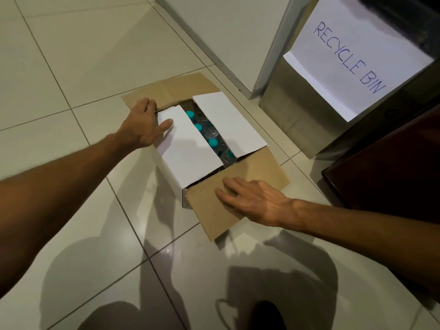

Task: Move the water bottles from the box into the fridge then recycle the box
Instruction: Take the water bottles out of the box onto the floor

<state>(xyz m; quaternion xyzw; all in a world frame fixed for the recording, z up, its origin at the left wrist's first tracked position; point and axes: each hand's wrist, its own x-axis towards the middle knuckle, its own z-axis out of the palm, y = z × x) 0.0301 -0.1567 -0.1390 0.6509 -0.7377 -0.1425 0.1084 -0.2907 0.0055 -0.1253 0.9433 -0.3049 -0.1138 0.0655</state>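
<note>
Flaps part-open, looks like the task has barely begun.
Left hand lies flat on the far brown flap w/ thumb on a white inner flap; right hand is flat on the near brown flap; neither grasps anything. Water bottles sit inside the cardboard box on the floor, near the recycle bin. None moved, box not recycled. Only teal caps show thru the gap, so bottle count is unclear; no fridge interior in view.

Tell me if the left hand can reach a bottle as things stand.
Probably not yet: the left hand lies on a white flap, and both flaps leave only a narrow gap over the bottles.
</note>
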